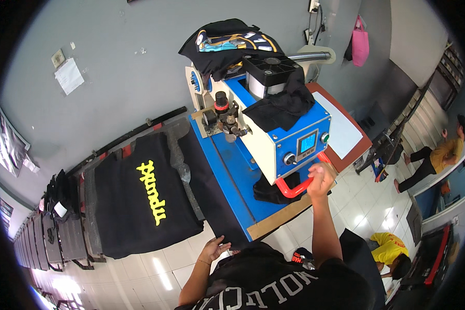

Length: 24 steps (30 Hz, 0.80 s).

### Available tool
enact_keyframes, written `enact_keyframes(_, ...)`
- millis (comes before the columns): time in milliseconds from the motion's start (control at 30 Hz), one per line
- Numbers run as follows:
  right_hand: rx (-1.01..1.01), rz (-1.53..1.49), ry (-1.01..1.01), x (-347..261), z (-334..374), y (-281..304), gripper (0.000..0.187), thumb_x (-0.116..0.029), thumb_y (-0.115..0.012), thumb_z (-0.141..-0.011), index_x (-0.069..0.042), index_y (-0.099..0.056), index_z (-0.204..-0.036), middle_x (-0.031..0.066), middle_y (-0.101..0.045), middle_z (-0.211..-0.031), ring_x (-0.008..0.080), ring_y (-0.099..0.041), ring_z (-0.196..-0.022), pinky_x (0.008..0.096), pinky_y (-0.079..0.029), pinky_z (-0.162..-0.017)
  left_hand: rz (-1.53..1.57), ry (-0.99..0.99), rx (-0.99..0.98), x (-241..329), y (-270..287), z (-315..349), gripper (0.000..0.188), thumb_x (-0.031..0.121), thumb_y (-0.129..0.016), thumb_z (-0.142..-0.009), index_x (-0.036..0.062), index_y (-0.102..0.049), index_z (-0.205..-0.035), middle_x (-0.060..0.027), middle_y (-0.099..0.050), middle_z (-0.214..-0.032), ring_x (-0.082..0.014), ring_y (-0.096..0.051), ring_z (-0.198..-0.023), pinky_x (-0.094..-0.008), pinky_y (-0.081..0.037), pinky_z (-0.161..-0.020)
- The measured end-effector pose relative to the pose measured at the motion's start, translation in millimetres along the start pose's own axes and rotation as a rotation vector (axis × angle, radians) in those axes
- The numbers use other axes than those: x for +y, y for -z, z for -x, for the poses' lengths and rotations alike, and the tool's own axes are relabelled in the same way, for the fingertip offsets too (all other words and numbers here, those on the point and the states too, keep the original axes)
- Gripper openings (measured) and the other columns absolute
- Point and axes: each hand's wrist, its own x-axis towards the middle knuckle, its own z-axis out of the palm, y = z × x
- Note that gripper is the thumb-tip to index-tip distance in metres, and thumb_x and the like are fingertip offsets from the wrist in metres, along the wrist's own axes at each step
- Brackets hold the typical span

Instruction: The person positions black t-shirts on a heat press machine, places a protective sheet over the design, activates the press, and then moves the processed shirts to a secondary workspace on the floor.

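Observation:
My right hand (320, 179) is closed around the red handle (293, 193) at the front of a blue and cream heat press (300, 135). Low in the middle, my left hand (212, 250) has its thumb and fingers apart, at the near edge of a long black cloth (207, 178). That cloth runs along the left side of the press's blue base. More black fabric (274, 192) shows under the press head, partly hidden by the handle. Left of the press, a black garment (134, 199) with yellow lettering lies flat on a dark board.
Black cloths (219, 49) lie draped over the press. A brown-edged board (352, 155) sits behind it on the right. A row of dark boards (70, 240) extends left along the grey wall. One person in yellow (390, 250) bends at the lower right; another (439, 155) is farther back.

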Motion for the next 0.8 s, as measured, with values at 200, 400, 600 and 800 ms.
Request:
enact_keyframes(200, 0.005, -0.081, 0.148, 14.4, -10.8, -0.9, 0.044, -0.031, -0.042, -0.091, -0.004, -0.054, -0.058, 0.0055, -0.05, -0.046, 0.0241, -0.051, -0.042, 0.0354, -0.037, -0.045, 0.044, 0.028, -0.003, -1.8, 13.9, -8.1, 0.033, 0.015, -0.061, -0.095, -0.0038, -0.047, -0.117, -0.0169, -0.061, -0.104, -0.0334, -0.068, -0.089, -0.04, -0.061, -0.081)
enact_keyframes(400, -0.044, -0.047, 0.128, 43.2, -7.0, 6.3, 0.042, -0.029, -0.041, -0.092, -0.001, -0.054, -0.063, 0.0054, -0.049, -0.049, 0.0196, -0.05, -0.044, 0.0317, -0.037, -0.047, -0.053, 0.051, 0.029, 6.5, 25.4, -5.6, 0.032, 0.025, -0.064, -0.094, 0.0009, -0.053, -0.113, -0.0118, -0.064, -0.091, -0.0234, -0.067, -0.07, -0.0394, -0.061, -0.071)
enact_keyframes(600, -0.139, -0.011, -0.169, 108.7, -43.9, 51.4, 0.037, -0.024, -0.043, -0.093, 0.0, -0.053, -0.066, 0.0079, -0.05, -0.051, 0.0171, -0.051, -0.043, 0.0328, -0.037, -0.045, -0.112, 0.004, 0.092, -14.8, 10.0, -4.7, 0.029, 0.029, -0.064, -0.094, 0.0018, -0.06, -0.1, -0.0064, -0.063, -0.073, -0.0166, -0.062, -0.06, -0.0338, -0.059, -0.065)
enact_keyframes(800, -0.215, 0.247, -0.344, 166.8, -78.9, 86.4, 0.034, -0.022, -0.046, -0.098, 0.0, -0.058, -0.076, 0.0084, -0.053, -0.057, 0.0163, -0.055, -0.052, 0.0336, -0.039, -0.051, -0.263, -0.17, 0.088, -16.0, -8.7, 18.9, 0.033, 0.031, -0.062, -0.095, -0.001, -0.063, -0.105, -0.0057, -0.068, -0.09, -0.0112, -0.059, -0.07, -0.0255, -0.051, -0.067)
